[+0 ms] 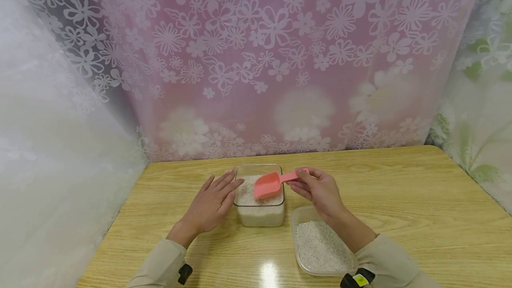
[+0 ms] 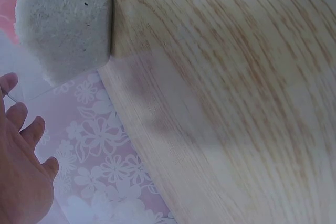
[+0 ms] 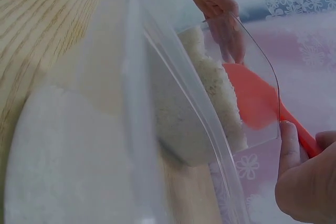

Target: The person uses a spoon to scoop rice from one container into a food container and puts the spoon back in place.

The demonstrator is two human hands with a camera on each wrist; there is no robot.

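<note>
My right hand (image 1: 323, 191) pinches the handle of a pink plastic scoop (image 1: 268, 186) between thumb and fingers. The scoop's bowl lies inside a square clear container (image 1: 261, 217), tilted against the white rice (image 1: 247, 190) there. Through the clear wall, the right wrist view shows the scoop (image 3: 254, 98) at the surface of the rice (image 3: 220, 90). With fingers extended, my left hand (image 1: 212, 203) is at the container's left rim, fingertips right at the edge. The left wrist view catches part of that hand (image 2: 23, 166) beside the rice-filled container (image 2: 73, 24).
A lower translucent tub (image 1: 298, 252) with pale grains (image 1: 322, 246) stands at the front right, partly under my right forearm. Both containers are on a wood-grain table (image 1: 404, 199). A flowered curtain (image 1: 256, 70) hangs behind it, with more curtain at both sides.
</note>
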